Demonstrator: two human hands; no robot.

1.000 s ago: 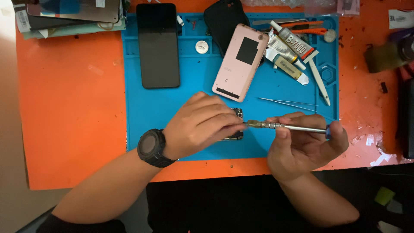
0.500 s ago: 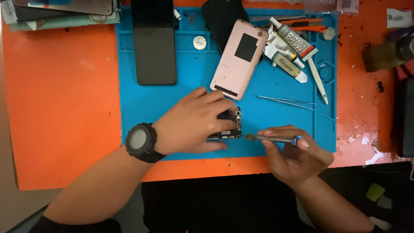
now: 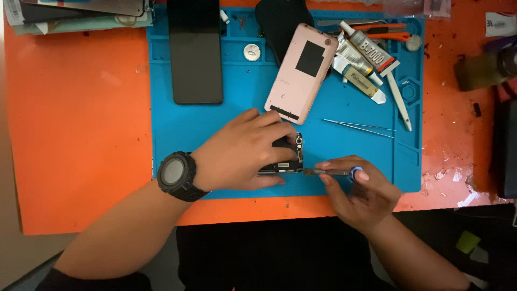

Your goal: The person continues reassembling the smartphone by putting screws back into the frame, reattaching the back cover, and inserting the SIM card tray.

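Looks like you're mid-teardown: the pink back cover (image 3: 301,73) is already off and lying on the blue mat (image 3: 242,121), just above the small dark phone part (image 3: 285,156) you're working on. Your left hand (image 3: 242,153) is clamped over that part, pinning it to the mat near its front edge. Your right hand (image 3: 358,191) pinches a thin screwdriver (image 3: 328,172), tip right at the part's lower edge. The part is mostly hidden, dark with tiny metal bits, so what's left I can't tell.
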